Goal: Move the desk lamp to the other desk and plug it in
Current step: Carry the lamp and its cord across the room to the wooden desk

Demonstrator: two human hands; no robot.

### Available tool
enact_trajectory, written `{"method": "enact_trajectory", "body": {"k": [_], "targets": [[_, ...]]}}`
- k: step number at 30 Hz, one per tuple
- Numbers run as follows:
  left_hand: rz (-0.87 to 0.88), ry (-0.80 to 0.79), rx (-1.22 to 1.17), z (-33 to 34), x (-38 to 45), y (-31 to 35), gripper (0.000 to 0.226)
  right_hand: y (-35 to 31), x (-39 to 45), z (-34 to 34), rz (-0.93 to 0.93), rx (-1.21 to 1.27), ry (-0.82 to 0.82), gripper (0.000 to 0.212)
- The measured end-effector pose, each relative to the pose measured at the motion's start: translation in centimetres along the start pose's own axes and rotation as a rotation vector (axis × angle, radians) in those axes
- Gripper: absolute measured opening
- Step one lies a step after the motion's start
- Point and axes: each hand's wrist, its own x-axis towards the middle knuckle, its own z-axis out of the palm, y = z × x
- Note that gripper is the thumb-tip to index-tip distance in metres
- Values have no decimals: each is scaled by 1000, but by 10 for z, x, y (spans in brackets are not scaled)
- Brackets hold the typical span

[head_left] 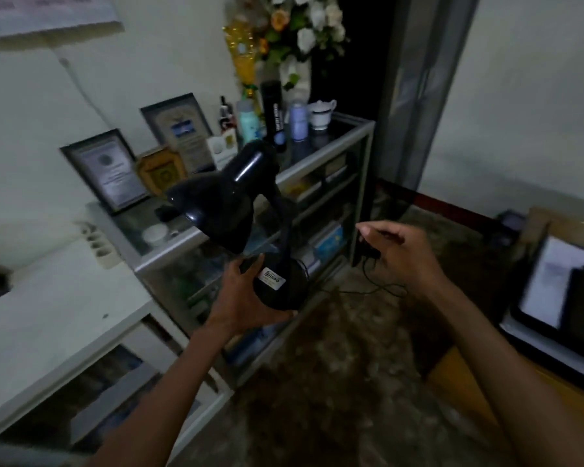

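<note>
— Item: desk lamp?
— We carry it airborne, left hand grip closed around its base, stem upright, right of the white surface.
— Plug?
— Right hand pinches its cord.

I've got open floor from 5 to 7 o'clock, the widest lane between the arms. At 12 the glass cabinet blocks the way, its top crowded with bottles, a cup, flowers and framed certificates; the white desk at 9 has bare top, with a power strip at its far edge. At 3 a tray on a low surface closes the right side, and the thin cord hangs across the gap at centre.
</note>
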Motion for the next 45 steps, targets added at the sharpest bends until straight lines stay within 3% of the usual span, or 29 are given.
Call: {"method": "enact_trajectory", "body": {"k": [4,8,15,22,31,37,45], "targets": [[154,-21,-34,30,52,26,110,19,24,-47,10,-56,107,17],[94,-155,-1,56,127,46,133,44,63,-79,43,-87,228,23],[201,-274,-79,87,271,94,130,71,144,-132,205,14,470,20],[337,-345,-95,125,401,168,138,82,212,-209,228,15,641,18],[463,-393,-25,235,577,285,152,144,332,-344,187,-1,749,17],[557,-421,-29,293,682,384,144,167,411,-461,187,-37,820,24],[817,-486,-82,382,798,526,129,199,470,-596,218,-134,1021,32]]}}
